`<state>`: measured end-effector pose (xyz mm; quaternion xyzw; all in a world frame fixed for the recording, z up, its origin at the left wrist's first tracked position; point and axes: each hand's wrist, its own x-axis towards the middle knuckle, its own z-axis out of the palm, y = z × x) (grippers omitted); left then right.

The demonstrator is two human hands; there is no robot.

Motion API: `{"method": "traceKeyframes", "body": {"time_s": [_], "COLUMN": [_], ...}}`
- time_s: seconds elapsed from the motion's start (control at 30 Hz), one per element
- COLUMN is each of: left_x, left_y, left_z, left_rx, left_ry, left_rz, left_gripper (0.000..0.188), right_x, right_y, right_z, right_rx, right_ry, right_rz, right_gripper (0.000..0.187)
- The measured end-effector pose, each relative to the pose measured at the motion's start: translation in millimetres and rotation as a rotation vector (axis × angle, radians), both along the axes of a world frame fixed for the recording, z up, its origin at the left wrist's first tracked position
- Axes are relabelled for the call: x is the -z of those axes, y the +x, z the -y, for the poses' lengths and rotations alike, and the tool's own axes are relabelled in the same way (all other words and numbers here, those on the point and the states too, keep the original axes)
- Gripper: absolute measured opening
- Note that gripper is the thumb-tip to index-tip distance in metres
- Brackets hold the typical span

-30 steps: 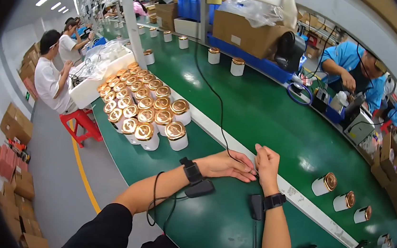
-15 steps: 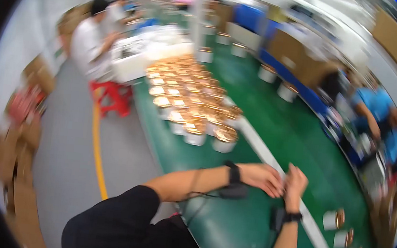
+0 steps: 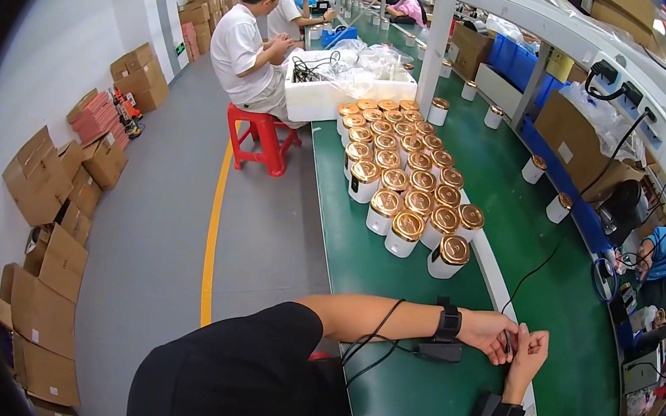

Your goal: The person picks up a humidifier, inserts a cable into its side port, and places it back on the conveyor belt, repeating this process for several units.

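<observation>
Over the green work table (image 3: pixel 411 392), my left hand (image 3: pixel 488 333) is curled with its fingers round the end of a thin black cable (image 3: pixel 537 268). The cable climbs to a white power strip (image 3: pixel 640 101) at the upper right. Right beside it, fingertips nearly touching, my right hand (image 3: pixel 529 354) is closed in a pinch; whether it grips the cable end too is hidden. Both wrists wear black straps with small dark boxes. Beyond my left arm stand several rows of white canisters with shiny copper lids (image 3: pixel 406 231), the nearest one (image 3: pixel 448 257) a little apart.
A white foam box (image 3: pixel 311 102) with cables and plastic bags stands behind the canisters. A white rail (image 3: pixel 495 276) divides the table; single canisters (image 3: pixel 559 207) stand beyond it. A person in white (image 3: pixel 244 47) sits on a red stool (image 3: pixel 263 141). Cardboard boxes (image 3: pixel 49 285) line the left wall.
My view has swung, so the canisters and my hands appear farther right. The picture is now sharp. My hands stay close together, and the cable between them shows now.
</observation>
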<state>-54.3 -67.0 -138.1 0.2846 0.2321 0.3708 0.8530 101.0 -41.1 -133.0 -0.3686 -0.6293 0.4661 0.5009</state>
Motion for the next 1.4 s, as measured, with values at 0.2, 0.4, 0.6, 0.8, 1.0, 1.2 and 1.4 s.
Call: {"method": "traceKeyframes", "body": {"time_s": [0.2, 0.4, 0.6, 0.8, 1.0, 1.2, 1.4], "left_x": [3, 3, 13, -9, 1, 0, -6], "left_y": [-2, -5, -6, 9, 40, 105, 170], "left_z": [-5, -22, -48, -68, -123, -146, -142], "left_rx": [0.013, -0.029, -0.033, -0.116, -0.047, -0.209, -0.193], "left_ry": [-0.029, -0.033, -0.082, -0.112, -0.067, -0.025, 0.004], "left_rz": [0.080, 0.074, 0.116, 0.057, 0.133, 0.020, 0.041], "left_gripper": [0.046, 0.043, 0.035, 0.027, 0.025, 0.024, 0.026], "right_x": [-18, -2, 6, 6, 13, 8, 9], "right_y": [-1, 4, 8, 21, 57, 123, 179], "right_z": [11, -16, -46, -70, -122, -157, -145], "right_rx": [-0.073, -0.170, -0.163, -0.209, -0.211, -0.073, -0.138], "right_ry": [-0.054, -0.150, -0.048, -0.018, 0.053, 0.419, 0.181], "right_rz": [0.055, 0.091, 0.109, 0.045, 0.001, 0.049, -0.109], "right_gripper": [0.013, 0.012, 0.010, 0.012, 0.017, 0.012, 0.013]}}
